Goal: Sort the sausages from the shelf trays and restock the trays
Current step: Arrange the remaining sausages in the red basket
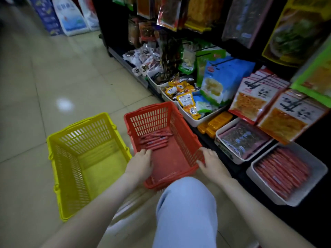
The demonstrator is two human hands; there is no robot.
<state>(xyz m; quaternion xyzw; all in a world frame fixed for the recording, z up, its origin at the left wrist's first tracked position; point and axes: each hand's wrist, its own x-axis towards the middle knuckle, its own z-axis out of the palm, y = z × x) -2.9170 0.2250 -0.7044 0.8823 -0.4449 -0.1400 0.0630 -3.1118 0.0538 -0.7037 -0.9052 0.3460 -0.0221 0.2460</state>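
A red basket point(172, 115) stands on the floor in front of me, with several red sausages point(155, 139) lying at its far end. My left hand point(140, 164) grips the basket's left rim, fingers curled over the edge. My right hand point(212, 162) holds the right rim, thumb inside the wall. A white shelf tray point(320, 169) at the right is packed with red sausages point(282, 173) in a row.
A yellow basket point(59, 140) with nothing in it stands left of the red one. White trays of snack packets point(189, 119) and dark packs point(231, 154) line the bottom shelf. Hanging bags fill the racks above. My knee point(188, 208) is just behind the red basket. Tiled floor lies to the left.
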